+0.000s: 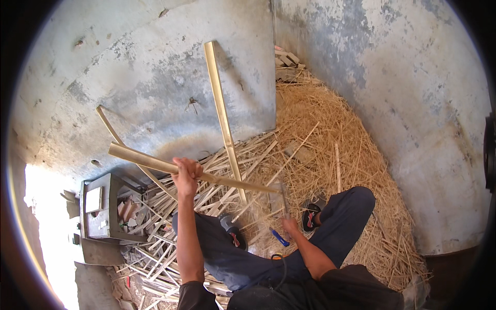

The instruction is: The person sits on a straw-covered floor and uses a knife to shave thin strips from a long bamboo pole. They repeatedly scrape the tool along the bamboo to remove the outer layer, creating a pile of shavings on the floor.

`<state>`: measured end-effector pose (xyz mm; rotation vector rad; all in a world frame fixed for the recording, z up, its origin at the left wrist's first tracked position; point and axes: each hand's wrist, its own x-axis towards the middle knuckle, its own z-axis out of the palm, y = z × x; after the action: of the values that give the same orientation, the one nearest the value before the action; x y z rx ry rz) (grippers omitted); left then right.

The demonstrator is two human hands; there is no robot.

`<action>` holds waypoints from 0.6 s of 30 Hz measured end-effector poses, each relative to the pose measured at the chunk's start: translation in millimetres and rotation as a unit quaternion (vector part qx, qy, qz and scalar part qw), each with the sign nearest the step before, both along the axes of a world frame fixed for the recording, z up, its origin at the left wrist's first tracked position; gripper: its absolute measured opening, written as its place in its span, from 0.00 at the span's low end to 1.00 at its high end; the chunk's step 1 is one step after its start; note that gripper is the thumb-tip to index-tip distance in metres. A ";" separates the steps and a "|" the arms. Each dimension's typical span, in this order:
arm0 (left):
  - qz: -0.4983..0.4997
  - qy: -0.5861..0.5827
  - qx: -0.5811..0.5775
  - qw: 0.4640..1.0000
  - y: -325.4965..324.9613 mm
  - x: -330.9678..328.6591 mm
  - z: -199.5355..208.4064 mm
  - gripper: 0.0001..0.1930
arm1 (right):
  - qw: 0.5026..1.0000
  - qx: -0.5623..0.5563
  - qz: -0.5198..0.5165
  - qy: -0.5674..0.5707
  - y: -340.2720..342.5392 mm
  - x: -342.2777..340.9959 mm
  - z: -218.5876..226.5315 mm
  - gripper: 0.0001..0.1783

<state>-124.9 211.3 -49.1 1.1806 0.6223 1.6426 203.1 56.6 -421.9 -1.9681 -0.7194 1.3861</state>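
Note:
My left hand [186, 174] is wrapped round a split bamboo length [142, 159], which slants from the upper left down to the right. My right hand [290, 226] is closed on a thin, blade-like tool, probably a knife [285, 200], its outline smeared. The blade stands at the lower right end of the bamboo; whether it touches is unclear. Below and left of my right hand lies a blue-handled object [279, 237]. Between my feet and around them is a litter of pale strips and shavings.
Another split bamboo length [222, 111] leans on the wall, and a thinner strip [109, 124] leans farther left. Cut strips [258, 160] and a heap of shavings [330, 119] cover the floor. An open dark box [98, 206] stands left; bricks [287, 58] are stacked in the far corner.

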 end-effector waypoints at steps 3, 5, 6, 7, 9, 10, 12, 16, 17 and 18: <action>0.035 -0.013 -0.015 0.999 -8.2 -21.2 -12.3 0.32 | 0.997 -0.039 -0.062 0.000 5.8 1.1 23.6 0.11; 0.015 -0.010 -0.005 1.000 -11.0 -33.2 -19.8 0.32 | 0.996 0.061 -0.034 -0.057 19.2 5.8 30.5 0.12; 0.007 -0.007 0.004 1.000 -11.3 -40.2 -21.8 0.32 | 0.990 0.114 -0.017 -0.084 29.0 4.0 34.7 0.13; 0.019 0.008 0.012 1.000 -12.9 -44.1 -25.0 0.31 | 0.987 0.132 -0.026 -0.085 34.3 -0.1 42.4 0.14; 0.019 0.013 0.017 1.000 -14.5 -51.4 -27.1 0.31 | 0.981 0.166 -0.045 -0.089 33.8 -5.3 55.9 0.17; 0.014 0.013 0.019 1.000 -14.8 -50.2 -26.2 0.31 | 0.990 0.101 -0.023 -0.100 26.2 -1.3 38.1 0.18; 0.020 -0.003 0.012 1.000 -15.0 -47.2 -25.7 0.31 | 0.993 -0.024 0.021 -0.116 10.3 2.5 5.7 0.21; 0.054 -0.011 -0.006 0.998 -13.9 -50.7 -30.0 0.29 | 0.992 -0.037 0.022 -0.121 -1.0 11.1 26.0 0.20; 0.053 -0.005 -0.006 0.999 -13.3 -50.2 -29.2 0.29 | 0.990 -0.003 0.025 -0.139 10.8 5.4 28.0 0.19; 0.054 -0.012 -0.010 0.998 -12.9 -48.4 -29.5 0.29 | 0.986 0.031 0.029 -0.159 20.6 3.3 31.2 0.19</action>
<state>-173.3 198.5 -78.6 1.1274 0.6967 1.7349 206.5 77.2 -390.7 -2.1583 -0.9580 1.0758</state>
